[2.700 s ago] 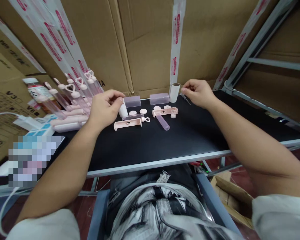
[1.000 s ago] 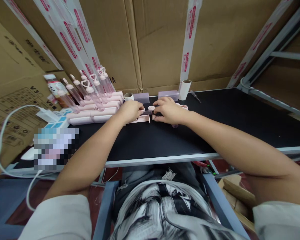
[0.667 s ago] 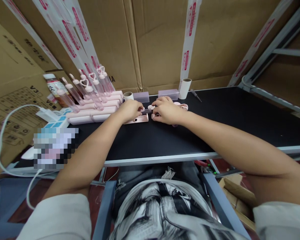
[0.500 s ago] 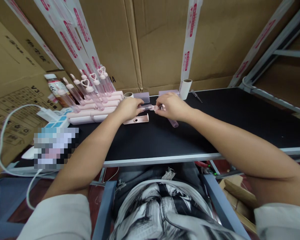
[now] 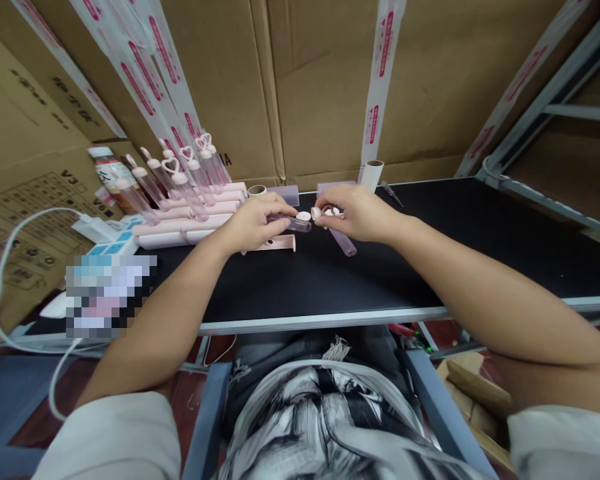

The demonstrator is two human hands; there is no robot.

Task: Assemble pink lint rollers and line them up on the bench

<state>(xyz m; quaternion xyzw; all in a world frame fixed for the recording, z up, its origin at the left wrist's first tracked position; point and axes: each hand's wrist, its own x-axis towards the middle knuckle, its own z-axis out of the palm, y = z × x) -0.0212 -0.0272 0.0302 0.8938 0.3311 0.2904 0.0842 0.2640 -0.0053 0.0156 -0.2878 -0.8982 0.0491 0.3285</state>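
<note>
My left hand (image 5: 263,222) is closed around a clear plastic tube (image 5: 300,225), whose end points right. Between the thumb and fingers of my right hand (image 5: 353,210) is a pink cap (image 5: 317,213), apart from the tube; a loop on it is partly hidden by the fingers. A round pale pink piece (image 5: 304,216) shows between the hands. Under my right hand a clear purplish tube (image 5: 347,245) lies on the black tabletop. Just below my left hand lies a pink tray-like part (image 5: 283,244) with a dark hole, partly covered by the fingers.
Several clear tubes with pink heart-loop caps (image 5: 179,180) stand in pink holders (image 5: 185,223) at left. A bottle (image 5: 115,177), power strip (image 5: 123,240) and phone (image 5: 115,293) are beyond. A white cardboard roll (image 5: 371,175) and a small pointed tool (image 5: 393,194) lie behind my right hand.
The pink cap in my right hand has come apart from the clear tube. My left hand has tilted the tube's free end down and toward me.
</note>
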